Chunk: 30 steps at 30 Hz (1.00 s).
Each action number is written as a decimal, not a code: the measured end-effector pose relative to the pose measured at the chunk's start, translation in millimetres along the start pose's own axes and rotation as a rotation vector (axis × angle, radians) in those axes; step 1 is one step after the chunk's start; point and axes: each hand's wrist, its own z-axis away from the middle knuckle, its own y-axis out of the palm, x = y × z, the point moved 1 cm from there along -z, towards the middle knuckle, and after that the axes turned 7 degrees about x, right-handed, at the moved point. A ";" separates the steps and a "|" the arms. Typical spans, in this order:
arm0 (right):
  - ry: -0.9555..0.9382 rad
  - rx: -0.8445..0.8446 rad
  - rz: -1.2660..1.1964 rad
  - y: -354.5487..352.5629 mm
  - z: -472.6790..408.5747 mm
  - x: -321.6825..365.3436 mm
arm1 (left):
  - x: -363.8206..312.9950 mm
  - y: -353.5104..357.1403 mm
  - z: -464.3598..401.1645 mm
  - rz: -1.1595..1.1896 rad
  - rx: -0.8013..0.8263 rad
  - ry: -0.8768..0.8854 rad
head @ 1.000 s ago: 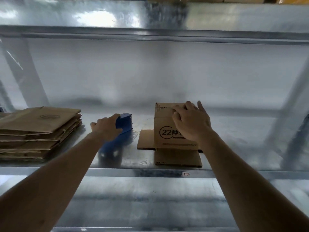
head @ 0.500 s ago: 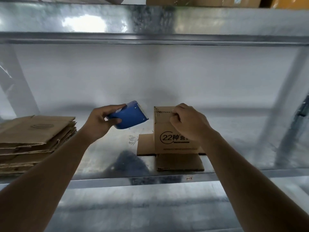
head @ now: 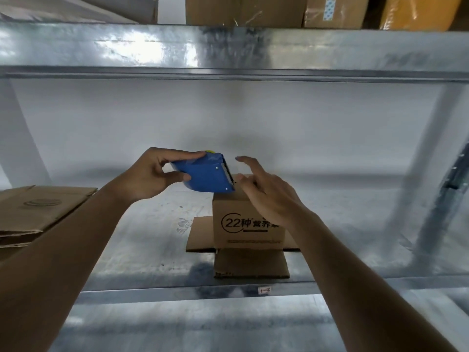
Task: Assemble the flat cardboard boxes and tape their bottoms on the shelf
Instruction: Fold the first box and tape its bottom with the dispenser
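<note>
Your box (head: pixel 247 222) stands upside down on the shelf (head: pixel 152 252), flaps splayed. Your left hand (head: pixel 149 174) has lifted the tape dispenser (head: pixel 205 174) it grips above the box; your right hand (head: pixel 264 194) has let go, fingers spread: taping comes next.

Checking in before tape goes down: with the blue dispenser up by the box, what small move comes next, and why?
Probably bring the right hand to the toothed edge of the blue tape dispenser and draw out the tape end. The left hand grips the dispenser just above the upright box, whose lower flaps splay on the shelf, and the right fingers are spread, holding nothing.
</note>
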 end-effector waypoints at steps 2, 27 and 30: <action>-0.005 0.006 0.005 0.5 0.4 -3.0 | -4.2 1.0 -4.8 -0.002 0.026 0.007; 0.185 -0.023 -0.143 -12.7 -8.6 -4.5 | -10.3 19.8 -27.3 -0.116 0.220 -0.049; 0.176 0.013 -0.150 -17.8 -7.6 -5.1 | -14.1 8.0 -31.8 -0.086 0.225 -0.068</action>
